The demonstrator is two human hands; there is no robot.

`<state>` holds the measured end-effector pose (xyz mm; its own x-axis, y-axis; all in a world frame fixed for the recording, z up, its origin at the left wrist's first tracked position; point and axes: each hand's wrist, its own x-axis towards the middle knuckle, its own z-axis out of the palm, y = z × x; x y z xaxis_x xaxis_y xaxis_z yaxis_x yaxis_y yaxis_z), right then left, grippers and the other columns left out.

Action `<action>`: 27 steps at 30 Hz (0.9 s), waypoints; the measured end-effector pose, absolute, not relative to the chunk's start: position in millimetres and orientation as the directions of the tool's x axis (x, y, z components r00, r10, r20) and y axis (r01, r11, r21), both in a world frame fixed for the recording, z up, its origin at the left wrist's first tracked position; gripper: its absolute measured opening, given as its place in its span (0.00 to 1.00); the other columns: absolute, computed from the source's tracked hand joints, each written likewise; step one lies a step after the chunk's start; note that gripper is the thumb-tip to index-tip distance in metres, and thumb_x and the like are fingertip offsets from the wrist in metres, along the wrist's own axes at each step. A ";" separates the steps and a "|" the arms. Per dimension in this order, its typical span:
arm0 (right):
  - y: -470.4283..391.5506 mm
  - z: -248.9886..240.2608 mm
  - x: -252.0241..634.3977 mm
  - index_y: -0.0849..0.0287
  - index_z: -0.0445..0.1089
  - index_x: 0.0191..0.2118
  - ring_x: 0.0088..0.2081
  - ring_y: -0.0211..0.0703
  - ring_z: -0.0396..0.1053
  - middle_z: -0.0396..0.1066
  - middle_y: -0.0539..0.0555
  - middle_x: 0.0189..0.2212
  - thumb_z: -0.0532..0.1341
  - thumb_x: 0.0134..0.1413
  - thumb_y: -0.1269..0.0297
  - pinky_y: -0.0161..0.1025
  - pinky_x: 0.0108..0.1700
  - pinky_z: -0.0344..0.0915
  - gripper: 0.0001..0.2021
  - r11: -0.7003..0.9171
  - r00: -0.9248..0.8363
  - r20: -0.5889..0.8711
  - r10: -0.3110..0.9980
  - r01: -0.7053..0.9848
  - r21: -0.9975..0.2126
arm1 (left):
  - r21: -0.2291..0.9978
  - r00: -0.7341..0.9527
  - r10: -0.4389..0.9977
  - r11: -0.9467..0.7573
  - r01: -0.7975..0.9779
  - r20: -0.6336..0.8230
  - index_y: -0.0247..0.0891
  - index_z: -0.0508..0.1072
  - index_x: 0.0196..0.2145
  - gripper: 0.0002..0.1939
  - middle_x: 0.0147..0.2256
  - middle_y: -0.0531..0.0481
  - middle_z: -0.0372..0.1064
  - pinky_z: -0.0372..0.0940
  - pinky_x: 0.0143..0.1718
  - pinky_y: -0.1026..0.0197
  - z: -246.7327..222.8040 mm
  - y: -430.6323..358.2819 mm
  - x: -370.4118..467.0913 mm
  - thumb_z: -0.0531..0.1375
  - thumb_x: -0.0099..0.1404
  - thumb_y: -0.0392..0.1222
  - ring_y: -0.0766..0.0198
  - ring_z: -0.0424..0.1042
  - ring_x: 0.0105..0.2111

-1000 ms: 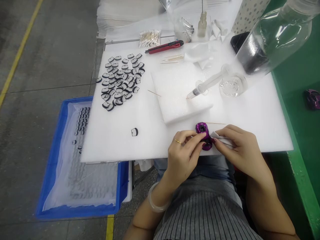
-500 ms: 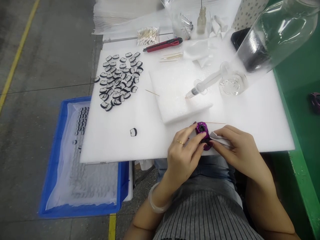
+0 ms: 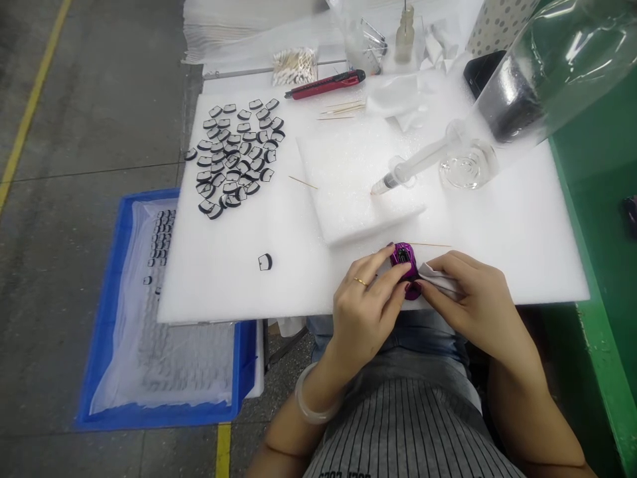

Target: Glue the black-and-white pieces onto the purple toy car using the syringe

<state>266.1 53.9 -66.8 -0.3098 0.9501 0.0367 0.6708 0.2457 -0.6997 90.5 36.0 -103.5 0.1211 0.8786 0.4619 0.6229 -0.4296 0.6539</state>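
Purple toy car [image 3: 403,253]: lying near the front edge of the white foam board [image 3: 213,285], sitting right between the two hands, its far end pointing away from the person and its near end partly hiding under fingertips.
Left hand [image 3: 361,312]: gripping the car from its left side, one finger reaching to the far end, another pressing on top, the thumb bracing lower down.
Right hand [image 3: 480,299]: pinching a folded white cloth [image 3: 438,277] between thumb and fingers, working in close on the car's right side; the thumb tip is meeting the car near its lower end.
Wooden stick [image 3: 432,245]: lying just beyond the car and the right hand.
Foam block [image 3: 343,199]: resting on the board past the hands, with a syringe [image 3: 421,161] leaning across it, tip pointing down to the left.
Lone black-edged piece [image 3: 265,262]: sitting by itself, well left of the left hand.
Black-edged pieces [image 3: 239,156]: spreading in a cluster over the board's far left.
Red cutter [image 3: 326,85]: lying beyond the block, just beside a bag of cotton swabs [image 3: 293,66].
Blue tray [image 3: 99,325]: standing low on the left, holding more small pieces.
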 end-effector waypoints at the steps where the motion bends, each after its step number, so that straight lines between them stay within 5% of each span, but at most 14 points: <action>1: 54.3 -66.5 265.1 0.58 0.67 0.35 0.27 0.37 0.66 0.70 0.51 0.29 0.60 0.61 0.65 0.34 0.26 0.59 0.04 0.238 -0.302 0.031 0.953 0.681 -0.693 | 0.658 0.123 0.884 -0.422 0.624 0.451 0.40 0.74 0.48 0.12 0.52 0.43 0.71 0.72 0.49 0.50 -102.1 36.4 89.5 0.60 0.68 0.33 0.56 0.71 0.49; 11: 70.8 -58.2 271.4 0.58 0.66 0.28 0.23 0.36 0.62 0.66 0.48 0.21 0.57 0.64 0.61 0.34 0.25 0.55 0.13 0.082 -0.343 -0.174 0.923 0.619 -0.781 | 0.730 0.380 0.909 -0.376 0.571 0.171 0.44 0.68 0.58 0.23 0.61 0.45 0.62 0.66 0.56 0.44 -83.0 51.3 65.3 0.64 0.65 0.39 0.50 0.63 0.56; 17: 69.7 -61.5 262.4 0.59 0.61 0.25 0.21 0.35 0.58 0.64 0.48 0.20 0.60 0.60 0.62 0.34 0.23 0.51 0.14 0.152 -0.295 -0.092 0.951 0.706 -0.691 | 0.723 0.366 0.917 -0.361 0.589 0.160 0.45 0.67 0.57 0.23 0.59 0.45 0.63 0.66 0.56 0.44 -86.0 50.3 67.6 0.64 0.65 0.39 0.50 0.63 0.55; 27: 50.9 -68.9 285.9 0.56 0.73 0.37 0.30 0.38 0.69 0.73 0.50 0.30 0.61 0.64 0.64 0.35 0.29 0.62 0.04 0.209 -0.178 0.127 0.976 0.592 -0.778 | 0.764 0.223 0.956 -0.287 0.577 0.191 0.44 0.73 0.51 0.17 0.49 0.46 0.67 0.68 0.52 0.49 -87.7 47.7 74.6 0.65 0.64 0.38 0.55 0.67 0.49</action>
